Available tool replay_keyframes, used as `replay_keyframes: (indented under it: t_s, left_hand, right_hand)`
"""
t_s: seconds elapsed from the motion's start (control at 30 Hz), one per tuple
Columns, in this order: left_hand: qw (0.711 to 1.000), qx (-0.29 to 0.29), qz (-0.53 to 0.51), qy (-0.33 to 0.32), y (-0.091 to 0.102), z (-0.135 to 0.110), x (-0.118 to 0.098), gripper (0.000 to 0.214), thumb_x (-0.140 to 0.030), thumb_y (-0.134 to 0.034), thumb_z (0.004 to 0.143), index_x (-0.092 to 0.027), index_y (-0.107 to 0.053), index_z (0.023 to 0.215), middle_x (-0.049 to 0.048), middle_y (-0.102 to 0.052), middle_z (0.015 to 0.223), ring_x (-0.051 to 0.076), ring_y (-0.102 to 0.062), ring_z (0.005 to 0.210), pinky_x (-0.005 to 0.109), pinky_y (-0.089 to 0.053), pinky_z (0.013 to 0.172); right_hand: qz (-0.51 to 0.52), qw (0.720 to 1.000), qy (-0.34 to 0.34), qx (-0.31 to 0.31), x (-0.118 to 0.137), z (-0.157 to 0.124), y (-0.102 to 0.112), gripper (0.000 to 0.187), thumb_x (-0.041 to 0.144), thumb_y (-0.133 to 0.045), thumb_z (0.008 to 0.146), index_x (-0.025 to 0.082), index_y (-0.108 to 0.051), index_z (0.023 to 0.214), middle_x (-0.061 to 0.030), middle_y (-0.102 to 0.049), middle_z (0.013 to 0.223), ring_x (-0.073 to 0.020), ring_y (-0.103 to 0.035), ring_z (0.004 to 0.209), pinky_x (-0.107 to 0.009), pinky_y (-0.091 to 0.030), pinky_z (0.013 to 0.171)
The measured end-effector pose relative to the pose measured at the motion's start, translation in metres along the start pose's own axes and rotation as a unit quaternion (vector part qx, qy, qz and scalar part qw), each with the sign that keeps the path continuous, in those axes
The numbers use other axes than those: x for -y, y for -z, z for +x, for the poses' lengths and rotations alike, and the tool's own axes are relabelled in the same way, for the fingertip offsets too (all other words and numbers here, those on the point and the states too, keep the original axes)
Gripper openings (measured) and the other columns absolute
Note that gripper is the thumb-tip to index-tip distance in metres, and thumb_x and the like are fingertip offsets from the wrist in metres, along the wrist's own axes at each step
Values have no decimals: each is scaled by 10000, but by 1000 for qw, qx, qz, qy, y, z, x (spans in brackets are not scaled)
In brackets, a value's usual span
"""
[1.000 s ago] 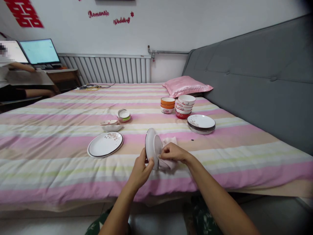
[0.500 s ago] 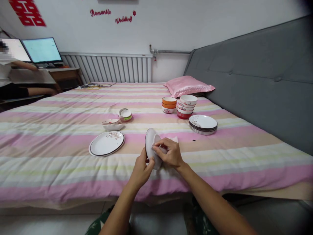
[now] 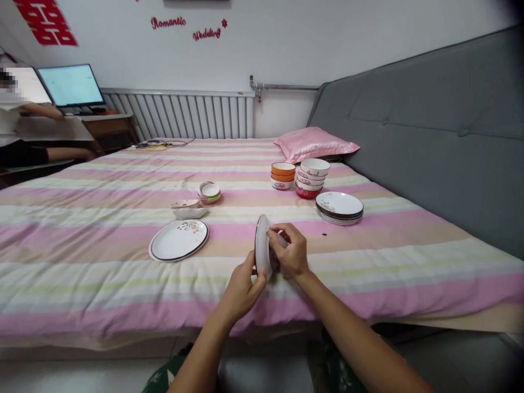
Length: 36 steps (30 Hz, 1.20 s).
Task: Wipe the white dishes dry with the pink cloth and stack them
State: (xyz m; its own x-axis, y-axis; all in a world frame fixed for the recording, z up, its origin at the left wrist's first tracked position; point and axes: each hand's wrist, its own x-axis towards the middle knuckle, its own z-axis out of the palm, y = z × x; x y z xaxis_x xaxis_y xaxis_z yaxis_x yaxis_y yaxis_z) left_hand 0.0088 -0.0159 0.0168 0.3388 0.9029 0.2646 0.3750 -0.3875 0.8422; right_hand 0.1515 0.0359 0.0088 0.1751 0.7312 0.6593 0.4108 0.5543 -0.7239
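Held on edge over the near side of the bed is a white plate (image 3: 262, 248) with a dark rim, its underside turned to the right. My left hand (image 3: 242, 287) grips its lower left edge, thumb on the underside and fingers behind. Against the underside, my right hand (image 3: 292, 252) is closed in a pinch on a white cloth (image 3: 282, 240), mostly hidden by the fingers. To the left lies an oval white plate (image 3: 179, 240) with a dark rim and brown floral print.
Small dishes (image 3: 189, 212) and little bowls (image 3: 209, 191) sit behind the oval plate. Orange bowls (image 3: 283, 170), a taller bowl stack (image 3: 311, 177) and stacked plates (image 3: 340, 204) stand at right. A pink pillow (image 3: 315, 143) lies near the grey headboard (image 3: 426, 103). A person (image 3: 16, 125) sits far left.
The plate and both hands have shifted slightly right, and the plate has turned more edge-on. My right hand has moved up along the underside, and less of the cloth shows.
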Motion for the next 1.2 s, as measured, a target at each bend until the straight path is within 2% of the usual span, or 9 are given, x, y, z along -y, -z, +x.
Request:
replay_keyframes:
  t_s: [0.23, 0.43, 0.63, 0.73, 0.83, 0.93, 1.03, 1.1, 1.2]
  left_hand:
    - [999, 23, 39, -5, -1, 0, -5, 239, -198, -389, 848, -179, -458, 1077, 5, -561, 806, 126, -496, 683, 251, -404, 667]
    - [1000, 5, -7, 1, 0, 1, -4, 260, -203, -432, 822, -178, -495, 1072, 6, -562, 772, 126, -495, 652, 248, -420, 655]
    - [992, -51, -108, 37, 3, 3, 2, 295, -187, -495, 777, -170, -545, 1067, 32, -606, 828, 143, -542, 722, 231, -441, 674]
    - [986, -74, -139, 52, 6, 5, 6, 301, -186, -502, 770, -162, -554, 1065, 29, -603, 816, 157, -547, 780, 236, -441, 712]
    - [974, -109, -184, 75, 8, 8, 9, 321, -183, -516, 747, -153, -562, 1064, 34, -612, 877, 166, -542, 868, 249, -431, 786]
    - [950, -157, -234, 137, 10, 9, 11, 389, -182, -530, 700, -160, -572, 1086, 35, -621, 950, 156, -540, 850, 240, -439, 751]
    - [912, -204, -291, 204, 12, 10, 15, 436, -176, -530, 656, -183, -584, 1089, 16, -622, 931, 127, -532, 753, 207, -439, 635]
    - [877, -245, -334, 245, 14, 11, 19, 386, -145, -535, 621, -171, -615, 998, -2, -612, 846, 102, -515, 681, 185, -430, 587]
    - [807, -305, -408, 299, 15, 13, 25, 288, -72, -532, 580, -149, -616, 844, -11, -594, 752, 85, -513, 626, 175, -441, 565]
  right_hand:
    - [22, 994, -102, 15, -20, 11, 4, 259, 410, -525, 797, 173, -625, 833, -37, -653, 782, -140, -552, 639, -256, -439, 618]
    - [15, 989, -143, 43, -35, 14, 6, 330, 452, -514, 784, 154, -647, 835, -57, -667, 774, -146, -556, 615, -263, -441, 596]
    - [40, 983, -145, 101, -32, 9, 6, 351, 431, -487, 814, 172, -667, 968, -69, -692, 938, -179, -619, 757, -307, -483, 705]
    - [31, 983, -118, 136, -29, 6, 5, 369, 372, -575, 758, 192, -632, 1075, -74, -658, 1085, -209, -616, 939, -351, -474, 834]
    - [9, 983, -100, 152, -31, 4, 3, 412, 276, -609, 708, 199, -609, 1113, -73, -636, 1137, -216, -584, 1041, -372, -431, 925]
    - [3, 982, -131, 133, -39, 4, 2, 358, 252, -569, 719, 184, -617, 1067, -85, -657, 1083, -216, -602, 1001, -382, -434, 910]
    - [-11, 977, -196, 86, -48, 6, 2, 307, 311, -556, 721, 161, -615, 982, -88, -681, 944, -215, -626, 861, -360, -473, 785]
    - [-24, 971, -234, 45, -53, 8, 5, 308, 366, -565, 709, 155, -606, 931, -72, -670, 854, -201, -610, 766, -322, -469, 692]
    - [-10, 965, -262, -10, -57, 13, 11, 298, 430, -565, 702, 161, -589, 827, -30, -622, 738, -158, -547, 653, -264, -431, 601]
